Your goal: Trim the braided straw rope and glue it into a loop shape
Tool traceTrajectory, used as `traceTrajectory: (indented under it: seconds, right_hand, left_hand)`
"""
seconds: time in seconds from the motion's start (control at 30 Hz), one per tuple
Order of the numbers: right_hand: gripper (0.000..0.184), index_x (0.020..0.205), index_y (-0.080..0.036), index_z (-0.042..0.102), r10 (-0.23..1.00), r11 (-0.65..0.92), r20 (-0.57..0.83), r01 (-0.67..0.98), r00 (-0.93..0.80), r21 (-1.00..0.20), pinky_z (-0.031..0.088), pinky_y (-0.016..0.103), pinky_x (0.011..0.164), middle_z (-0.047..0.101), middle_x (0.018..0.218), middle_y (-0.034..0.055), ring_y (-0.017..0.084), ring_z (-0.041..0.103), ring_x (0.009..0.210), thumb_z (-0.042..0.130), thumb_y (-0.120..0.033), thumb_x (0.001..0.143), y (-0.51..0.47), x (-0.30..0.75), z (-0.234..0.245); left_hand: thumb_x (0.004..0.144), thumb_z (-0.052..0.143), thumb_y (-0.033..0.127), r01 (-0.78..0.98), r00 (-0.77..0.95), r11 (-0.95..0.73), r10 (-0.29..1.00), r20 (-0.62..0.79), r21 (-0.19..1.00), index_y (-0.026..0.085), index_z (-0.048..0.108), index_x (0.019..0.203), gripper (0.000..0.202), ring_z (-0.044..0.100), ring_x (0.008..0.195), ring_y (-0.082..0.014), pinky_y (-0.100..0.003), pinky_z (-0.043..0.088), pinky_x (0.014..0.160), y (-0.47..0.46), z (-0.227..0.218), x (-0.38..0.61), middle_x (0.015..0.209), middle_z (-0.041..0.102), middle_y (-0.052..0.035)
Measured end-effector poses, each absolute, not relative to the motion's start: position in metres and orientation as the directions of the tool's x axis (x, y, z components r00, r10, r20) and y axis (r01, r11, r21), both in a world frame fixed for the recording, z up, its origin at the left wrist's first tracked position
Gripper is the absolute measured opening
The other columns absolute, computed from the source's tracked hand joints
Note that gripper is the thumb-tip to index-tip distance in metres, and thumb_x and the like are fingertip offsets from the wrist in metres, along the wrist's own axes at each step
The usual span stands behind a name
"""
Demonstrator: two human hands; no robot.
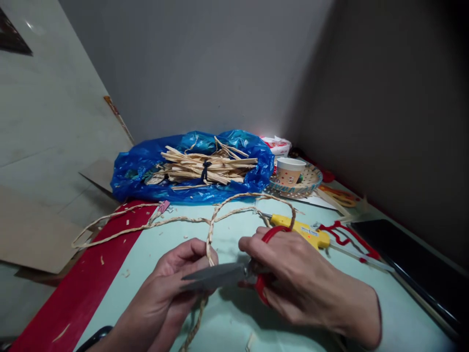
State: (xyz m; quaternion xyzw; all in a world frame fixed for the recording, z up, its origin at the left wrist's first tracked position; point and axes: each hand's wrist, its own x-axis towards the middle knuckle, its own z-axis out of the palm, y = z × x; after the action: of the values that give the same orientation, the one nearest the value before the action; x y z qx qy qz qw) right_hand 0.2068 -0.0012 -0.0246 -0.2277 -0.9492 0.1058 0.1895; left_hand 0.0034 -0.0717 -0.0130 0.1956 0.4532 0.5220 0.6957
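Head view: the scissors (234, 272) cover part of the left hand (170, 286), so the braided cord (210, 232) is partly hidden there; below this grip it is cut off by the frame's edge. The left hand pinches the cord between thumb and fingers. Just beside, the right hand (298, 276) is curled around the red handles (270, 233) of the scissors; whether the blades (210, 278) touch the cord, I cannot tell.

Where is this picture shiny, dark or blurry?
Head view: bright glints on the blue plastic bag; the wall darkens toward the right, nearly black in the upper corner; a soft shadow on the pale tabletop below the scissors; right hand looks slightly soft.
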Motion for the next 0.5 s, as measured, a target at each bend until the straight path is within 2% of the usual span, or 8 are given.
traceTrajectory:
  seconds: [0.13,0.23,0.33,0.5]
  right_hand:
    - [0.027,0.103,-0.019,0.053,0.462,0.887,0.289,0.434,-0.838,-0.159,0.031,0.032,0.056,0.058,0.071,0.0023,0.019,0.051,0.062,0.049,-0.021,0.077,-0.001,0.204,-0.026]
    - [0.034,0.107,-0.018,0.053,0.444,0.886,0.344,0.463,-0.827,-0.03,0.03,0.034,0.055,0.059,0.072,0.0036,0.021,0.051,0.061,0.05,-0.026,0.074,0.0,0.202,-0.028]
    - [0.041,0.116,-0.016,0.049,0.416,0.871,0.415,0.486,-0.809,0.073,0.029,0.034,0.054,0.06,0.07,0.0035,0.022,0.051,0.057,0.048,-0.026,0.076,-0.002,0.199,-0.031]
    - [0.041,0.12,-0.015,0.044,0.4,0.856,0.444,0.5,-0.802,0.133,0.031,0.035,0.054,0.063,0.071,0.0047,0.023,0.056,0.057,0.047,-0.025,0.08,-0.008,0.195,-0.034]
  left_hand:
    - [0.07,0.075,0.008,-0.608,0.079,0.373,0.907,-0.414,0.701,0.019,0.072,0.074,0.012,0.054,0.061,-0.0097,-0.017,0.047,0.062,-0.072,-0.012,0.003,0.067,0.063,0.0008]
    - [0.073,0.072,0.008,-0.601,0.09,0.408,0.889,-0.448,0.687,0.019,0.07,0.079,0.013,0.059,0.067,-0.0114,-0.021,0.049,0.066,-0.074,-0.012,0.005,0.077,0.067,-0.002]
    - [0.07,0.076,0.009,-0.621,0.039,0.402,0.873,-0.486,0.673,0.022,0.067,0.078,0.017,0.062,0.073,-0.0135,-0.023,0.051,0.072,-0.074,-0.014,0.007,0.077,0.066,-0.0005]
    - [0.068,0.078,0.01,-0.622,0.051,0.396,0.881,-0.47,0.675,0.02,0.062,0.068,0.019,0.06,0.075,-0.0131,-0.022,0.051,0.072,-0.074,-0.018,0.008,0.076,0.064,-0.0012]
